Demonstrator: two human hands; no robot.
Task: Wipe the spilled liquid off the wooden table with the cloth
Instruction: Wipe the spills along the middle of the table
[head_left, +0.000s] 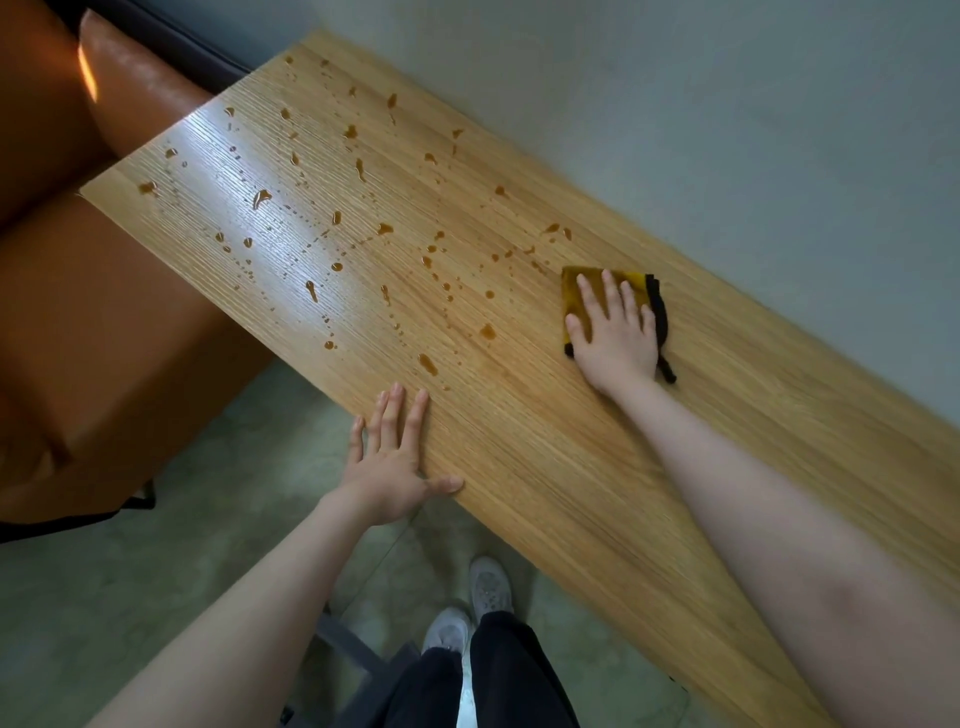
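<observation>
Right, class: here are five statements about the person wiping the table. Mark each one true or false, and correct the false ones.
1. The right hand lies flat on the cloth. True.
2. The cloth is white. False: it is mustard yellow with a black edge.
3. The left hand rests on the near edge of the wooden table. True.
4. The spilled liquid is all wiped away. False: brown drops still dot much of the table left of the cloth.
5. The left hand holds a second cloth. False: its fingers are straight and hold nothing.
</observation>
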